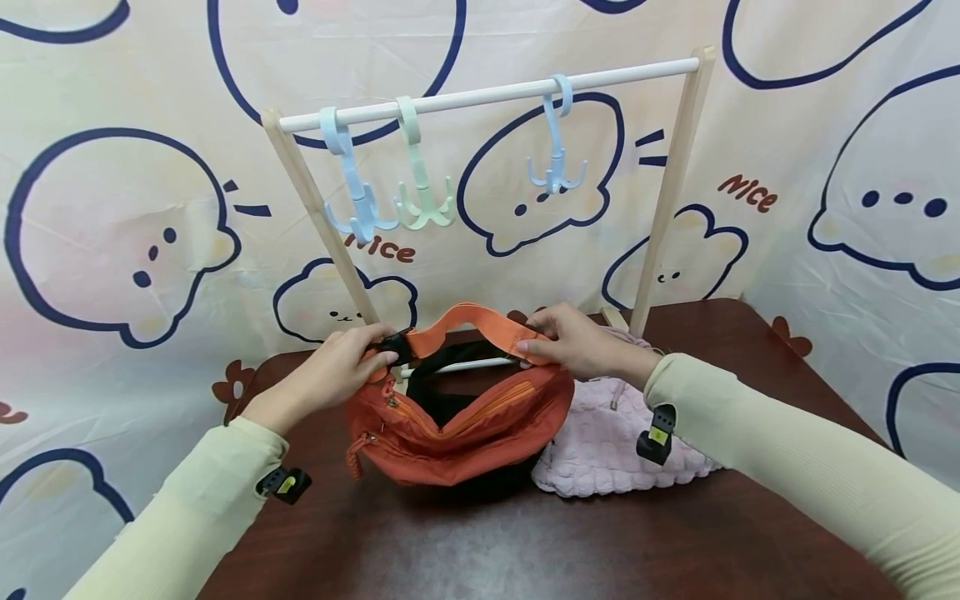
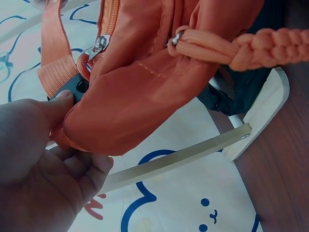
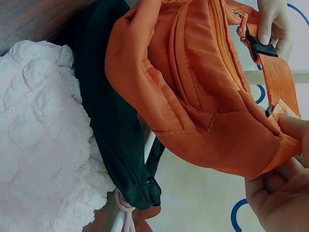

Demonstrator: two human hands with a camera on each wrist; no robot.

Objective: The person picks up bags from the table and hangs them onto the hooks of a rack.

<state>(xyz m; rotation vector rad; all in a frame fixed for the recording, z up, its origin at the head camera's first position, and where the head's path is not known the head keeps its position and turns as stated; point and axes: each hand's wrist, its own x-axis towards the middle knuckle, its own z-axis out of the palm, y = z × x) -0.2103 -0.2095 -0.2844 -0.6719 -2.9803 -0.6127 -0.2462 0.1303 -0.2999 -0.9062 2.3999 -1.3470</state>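
An orange waist bag [image 1: 465, 442] hangs between my two hands, its strap [image 1: 468, 315] arching up above the zipped top. My left hand [image 1: 341, 367] pinches the strap end at the black buckle [image 3: 260, 46]. On the other side my right hand [image 1: 577, 342] grips the strap where it joins the bag, thumb on top. Behind and below the orange bag is a dark bag [image 3: 108, 106], mostly hidden in the head view. A pale pink quilted bag [image 1: 622, 442] lies on the table to the right, below my right forearm.
A rack with wooden legs and a white rail [image 1: 487, 96] stands behind the bags. On the rail hang a blue hook [image 1: 356, 187] and a green hook [image 1: 422, 179] at left, and another blue hook [image 1: 556, 150] at right. A printed curtain backs the brown table [image 1: 480, 550].
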